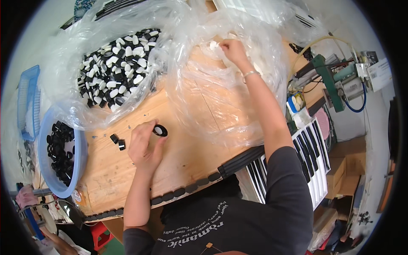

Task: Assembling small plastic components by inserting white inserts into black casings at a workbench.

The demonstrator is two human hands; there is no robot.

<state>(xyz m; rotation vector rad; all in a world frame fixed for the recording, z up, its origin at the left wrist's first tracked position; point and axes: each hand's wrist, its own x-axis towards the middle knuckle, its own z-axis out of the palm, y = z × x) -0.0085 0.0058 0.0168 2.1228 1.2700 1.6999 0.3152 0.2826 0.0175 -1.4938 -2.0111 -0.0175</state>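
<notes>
Above the wooden table, my left hand (pixel 143 143) grips a small black oval part with a white middle (pixel 160 130) between thumb and fingers. Two small black pieces (pixel 122 145) lie on the wood beside that hand. Farther off, my right hand (pixel 234 50) reaches into an opened clear plastic bag (pixel 204 89), its fingers pinched together. Small white pieces (pixel 213 45) lie at its fingertips; whether one is between them is too small to make out. Left of this bag, another clear bag (pixel 59 89) holds a heap of black and white oval parts (pixel 117 63).
A blue basin (pixel 83 146) of black parts stands at the left table edge, near a blue basket (pixel 29 102). Trays of black strips (pixel 312 157) and a green press (pixel 325 72) are on the right. Another person's arm (pixel 57 242) shows at lower left.
</notes>
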